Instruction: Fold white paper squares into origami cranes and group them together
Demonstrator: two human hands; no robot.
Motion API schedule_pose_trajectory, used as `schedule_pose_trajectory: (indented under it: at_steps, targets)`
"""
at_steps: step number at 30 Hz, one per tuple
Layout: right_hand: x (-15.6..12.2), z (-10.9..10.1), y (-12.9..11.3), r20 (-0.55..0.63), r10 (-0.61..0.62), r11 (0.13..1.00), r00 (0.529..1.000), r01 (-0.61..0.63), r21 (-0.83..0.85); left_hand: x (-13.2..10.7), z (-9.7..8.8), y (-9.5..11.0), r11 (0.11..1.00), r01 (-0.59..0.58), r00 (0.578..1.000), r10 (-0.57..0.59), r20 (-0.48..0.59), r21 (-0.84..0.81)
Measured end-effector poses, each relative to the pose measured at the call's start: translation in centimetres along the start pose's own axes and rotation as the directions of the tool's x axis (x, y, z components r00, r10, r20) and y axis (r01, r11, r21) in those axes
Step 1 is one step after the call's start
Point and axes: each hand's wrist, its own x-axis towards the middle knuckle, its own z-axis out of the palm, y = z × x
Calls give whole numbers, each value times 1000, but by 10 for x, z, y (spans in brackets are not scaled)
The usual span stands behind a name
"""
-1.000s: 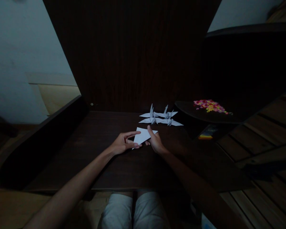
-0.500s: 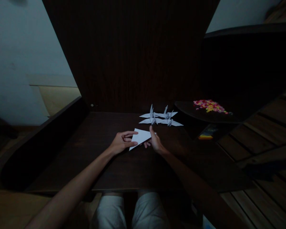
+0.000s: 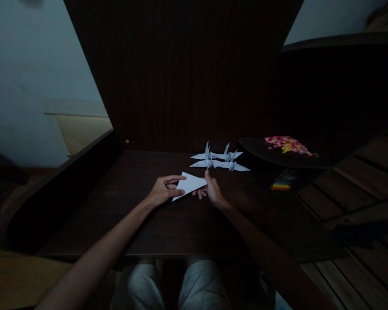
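A folded white sheet of paper (image 3: 190, 184), roughly triangular, is held between my two hands above the dark desk. My left hand (image 3: 166, 189) grips its wide left side, thumb on top and fingers along the upper edge. At the narrow right tip, my right hand (image 3: 212, 189) is closed on the paper, thumb pointing up and the other fingers curled below. Just beyond the hands stand several white paper cranes (image 3: 210, 163), grouped close together in two rows with wings spread.
The dark wooden desk (image 3: 116, 215) has a tall back panel (image 3: 187, 86) and a raised left side (image 3: 58, 185). To the right, a low curved shelf (image 3: 255, 148) carries a pile of small colourful pieces (image 3: 287, 144). Beneath it is a rainbow-edged item (image 3: 281, 186).
The paper shows more of its right tip between my hands, and my right hand has shifted slightly right. The whole view has also slid a little. The cranes stay put.
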Motion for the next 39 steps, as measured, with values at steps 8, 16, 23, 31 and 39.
schedule_pose_trajectory:
  at_steps: [8, 16, 23, 31, 39]
  targets:
    - [0, 1, 1, 97, 16, 1000, 995, -17, 6, 2, 1, -1, 997, 8, 999, -4, 48, -83]
    - [0, 0, 1, 148, 23, 1000, 989, -25, 10, 4, 0, -4, 993, -47, 998, 50, 25, -111]
    - [-1, 1, 0, 237, -18, 994, 971, 42, -99, 4, 0, -3, 995, -75, 997, 76, 12, -73]
    - [0, 1, -1, 153, -27, 994, 988, 43, -104, 2, 3, -2, 995, -98, 995, 98, 6, -28]
    - [-4, 1, -5, 108, -90, 996, 990, 92, -10, 5, 2, -4, 976, -207, 975, 212, -72, 69]
